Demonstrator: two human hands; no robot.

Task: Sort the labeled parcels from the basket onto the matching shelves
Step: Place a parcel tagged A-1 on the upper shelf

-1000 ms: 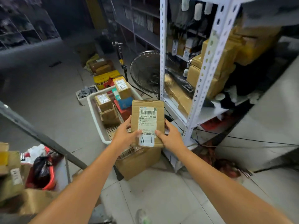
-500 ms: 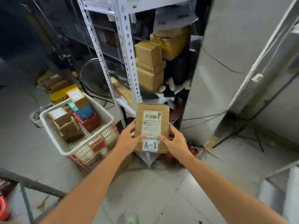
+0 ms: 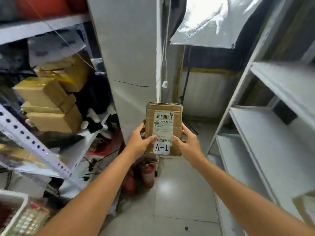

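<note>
Holding the parcel [image 3: 163,128] marked A-1 upright just in front of the grey pillar [image 3: 129,65]: left hand [image 3: 139,142] and right hand [image 3: 189,143] clamp its lower side edges, thumbs on the label face. Taped cardboard, so probably stiff and light; the edge grip looks sound. White shelves [image 3: 272,133] stand right of the pillar, a cluttered rack [image 3: 34,140] left, glossy tile floor [image 3: 179,193] at its foot, the basket [image 3: 15,210] well off lower left.

Matt brown cardboard parcel [image 3: 164,128] with paper label [image 3: 163,132]; glossy tiled floor [image 3: 180,193].
</note>
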